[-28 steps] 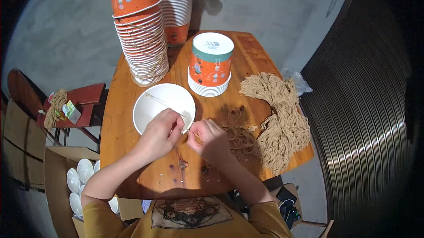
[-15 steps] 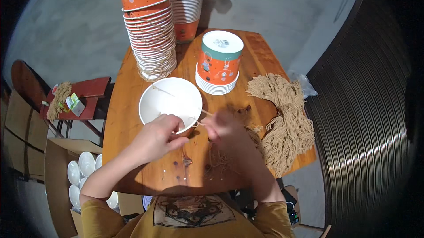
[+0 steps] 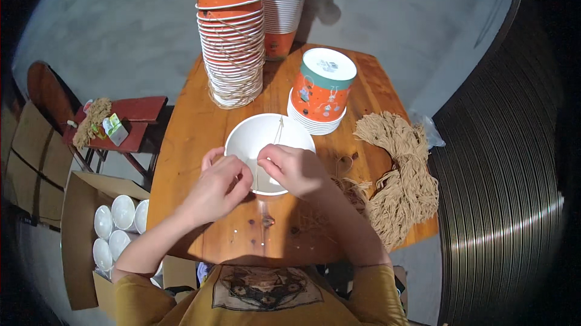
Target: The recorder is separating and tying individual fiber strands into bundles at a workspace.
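A white paper bucket (image 3: 239,135) stands mouth up at the middle of the table, its white inside showing. My left hand (image 3: 219,185) is closed at its near left rim, fingers curled over the edge and thumb outside. Over the bucket's mouth my right hand (image 3: 295,170) pinches with thumb and forefinger. A thin tan string (image 3: 279,127) runs up the far inner wall to the rim and comes down toward the right hand. Below that pinch, a strand hangs between my hands. The fingertips partly hide the string.
Behind stand a tall stack of orange buckets (image 3: 233,53) strung with twine and an upturned bucket stack (image 3: 324,99). Twine bundles (image 3: 402,190) lie on the right of the wooden table (image 3: 181,144). At lower left is a carton (image 3: 82,235) of white containers, beside a red bench (image 3: 142,108).
My right hand has moved left, from beside the bucket to over its mouth. The string now runs along the far inner wall. The whole view has shifted a little.
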A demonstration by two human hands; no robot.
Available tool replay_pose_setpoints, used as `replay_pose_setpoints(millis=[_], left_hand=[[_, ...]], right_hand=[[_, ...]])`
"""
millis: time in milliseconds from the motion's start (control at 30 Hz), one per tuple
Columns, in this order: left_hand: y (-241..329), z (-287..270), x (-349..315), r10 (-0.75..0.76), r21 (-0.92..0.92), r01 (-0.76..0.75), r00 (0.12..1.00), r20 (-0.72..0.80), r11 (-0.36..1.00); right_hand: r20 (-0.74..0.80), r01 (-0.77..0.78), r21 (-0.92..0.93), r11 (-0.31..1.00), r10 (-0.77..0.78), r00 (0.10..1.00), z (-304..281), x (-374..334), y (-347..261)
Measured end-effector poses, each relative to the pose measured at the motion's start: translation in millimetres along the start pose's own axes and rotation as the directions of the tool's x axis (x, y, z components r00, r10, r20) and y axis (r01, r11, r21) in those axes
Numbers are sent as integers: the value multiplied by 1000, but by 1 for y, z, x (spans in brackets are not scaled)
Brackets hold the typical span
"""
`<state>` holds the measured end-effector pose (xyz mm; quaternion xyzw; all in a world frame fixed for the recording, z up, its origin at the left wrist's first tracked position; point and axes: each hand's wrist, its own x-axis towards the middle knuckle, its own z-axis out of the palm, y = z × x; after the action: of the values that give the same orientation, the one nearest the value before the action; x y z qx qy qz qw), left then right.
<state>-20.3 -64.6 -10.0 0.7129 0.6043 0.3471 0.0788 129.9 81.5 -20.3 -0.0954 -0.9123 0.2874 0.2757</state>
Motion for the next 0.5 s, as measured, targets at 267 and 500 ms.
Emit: replay_pose_setpoints(millis=[267, 500], left_hand=[[4, 24, 11, -218, 131, 247, 955, -202, 960], [1, 17, 7, -184, 69, 187, 982, -42, 980]], right_hand=[[16, -142, -22, 990, 142, 990, 4, 3, -8], [-34, -423, -293, 857, 433, 901, 16, 12, -17]])
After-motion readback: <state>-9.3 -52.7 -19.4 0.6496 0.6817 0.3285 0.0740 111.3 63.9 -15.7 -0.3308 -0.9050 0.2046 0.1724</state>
